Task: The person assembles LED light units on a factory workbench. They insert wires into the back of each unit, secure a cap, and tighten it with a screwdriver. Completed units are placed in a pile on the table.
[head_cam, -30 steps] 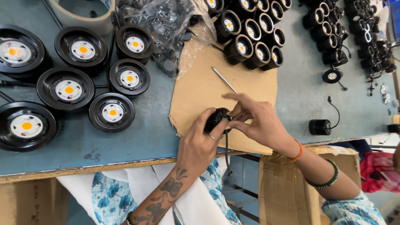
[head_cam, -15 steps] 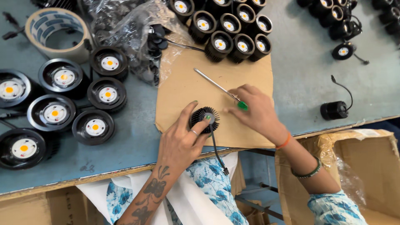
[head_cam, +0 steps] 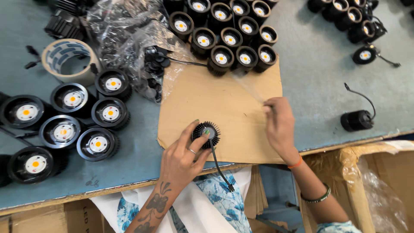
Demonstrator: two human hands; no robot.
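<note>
One blue-grey bench point(head_cam: 327, 86) fills the frame. One brown cardboard sheet point(head_cam: 224, 112) lies flat at centre, its near edge at the bench lip. One heap of clear plastic bags point(head_cam: 125, 30), upper left of centre, holds small black parts. One roll of tape point(head_cam: 69, 60) stands at upper left. Seven large round black lamp housings point(head_cam: 64, 131) with white-and-orange centres are clustered at the left edge. Eleven smaller black lamps point(head_cam: 222, 58) are counted in the rows at top centre, faces up, the front row resting on the sheet's far edge; further ones at top right are cut by the frame and uncounted. One black cylinder point(head_cam: 355, 121) with a lead lies apart at right. One finned black lamp body point(head_cam: 206, 133) sits on the sheet at lower centre, its axis upright, round face up, its black lead trailing toward the bottom of the frame. Left hand point(head_cam: 183, 157): grip clamped on that body, thumb and fingers at its rim. Right hand point(head_cam: 279, 125): fingers closed on a thin tool blurred by motion, slanting toward the upper left; its kind cannot be told.
</note>
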